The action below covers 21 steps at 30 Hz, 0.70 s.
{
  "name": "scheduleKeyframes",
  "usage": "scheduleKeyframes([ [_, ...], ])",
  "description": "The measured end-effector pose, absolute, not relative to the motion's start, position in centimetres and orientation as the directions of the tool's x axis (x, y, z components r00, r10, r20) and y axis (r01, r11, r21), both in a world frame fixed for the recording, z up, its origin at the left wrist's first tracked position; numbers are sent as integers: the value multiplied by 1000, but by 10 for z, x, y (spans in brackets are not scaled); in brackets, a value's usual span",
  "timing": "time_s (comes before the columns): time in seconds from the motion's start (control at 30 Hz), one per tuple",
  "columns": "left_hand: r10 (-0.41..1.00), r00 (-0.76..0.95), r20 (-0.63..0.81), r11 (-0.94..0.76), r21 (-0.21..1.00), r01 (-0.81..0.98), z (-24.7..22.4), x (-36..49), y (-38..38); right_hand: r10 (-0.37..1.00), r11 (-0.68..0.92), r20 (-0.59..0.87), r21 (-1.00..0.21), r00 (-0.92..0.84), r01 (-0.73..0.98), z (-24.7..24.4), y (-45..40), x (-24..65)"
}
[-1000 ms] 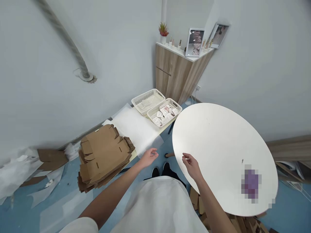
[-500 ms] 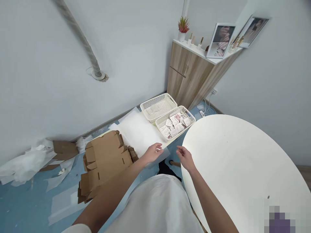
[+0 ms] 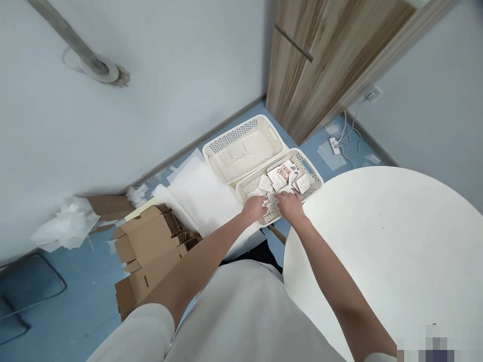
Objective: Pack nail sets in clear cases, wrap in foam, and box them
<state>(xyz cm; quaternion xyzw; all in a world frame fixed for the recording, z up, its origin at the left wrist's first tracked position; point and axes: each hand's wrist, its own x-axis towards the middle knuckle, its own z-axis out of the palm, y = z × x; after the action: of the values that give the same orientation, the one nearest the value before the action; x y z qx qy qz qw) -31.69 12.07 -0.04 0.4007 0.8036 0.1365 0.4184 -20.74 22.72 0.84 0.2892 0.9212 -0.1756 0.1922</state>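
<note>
The small printed cards [image 3: 279, 178] lie heaped in the nearer white basket [image 3: 313, 173], and here are both hands right in among them, the left hand [image 3: 254, 208] and the right hand [image 3: 290, 205] with fingers curled at the cards, though whether either grips one can't be told. Just behind, the other white basket [image 3: 245, 151] carries a few clear packets [image 3: 234, 153]; half a second ago both hands hovered apart, short of the baskets, and now they're in!
</note>
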Motion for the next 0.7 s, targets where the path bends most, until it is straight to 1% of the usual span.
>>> scheduleKeyframes([
  [0.07,757,-300,-581,622,499,603,-10,-314,130,432,807,-513,-148,-741,572,0,229,-213],
  [0.1,756,-283,-591,611,479,630,-14,-313,134,420,813,-537,-136,-732,566,-4,229,-216],
  [0.2,751,-249,-611,594,460,660,-22,-311,139,418,782,-571,-169,-707,600,-11,232,-219],
  [0.27,767,-262,-586,587,476,654,-21,-314,138,447,714,-541,-263,-712,648,-11,234,-218],
  [0.33,814,-308,-493,562,535,631,-14,-321,135,501,588,-465,-436,-730,681,-7,234,-215],
  [0.4,861,-355,-364,509,631,586,-4,-329,129,579,386,-386,-646,-718,659,-1,232,-211],
  [0.47,884,-380,-270,447,724,525,8,-338,122,644,148,-358,-809,-676,569,7,225,-209],
  [0.53,884,-409,-227,407,805,432,20,-344,113,679,-38,-364,-885,-638,464,18,214,-208],
  [0.57,871,-440,-218,395,845,362,26,-345,107,690,-97,-364,-903,-625,419,24,207,-209],
  [0.63,810,-540,-229,379,907,185,38,-343,92,727,-149,-342,-925,-595,350,39,191,-209],
  [0.7,721,-639,-268,358,934,12,50,-335,74,793,-125,-283,-942,-539,311,55,171,-206],
])
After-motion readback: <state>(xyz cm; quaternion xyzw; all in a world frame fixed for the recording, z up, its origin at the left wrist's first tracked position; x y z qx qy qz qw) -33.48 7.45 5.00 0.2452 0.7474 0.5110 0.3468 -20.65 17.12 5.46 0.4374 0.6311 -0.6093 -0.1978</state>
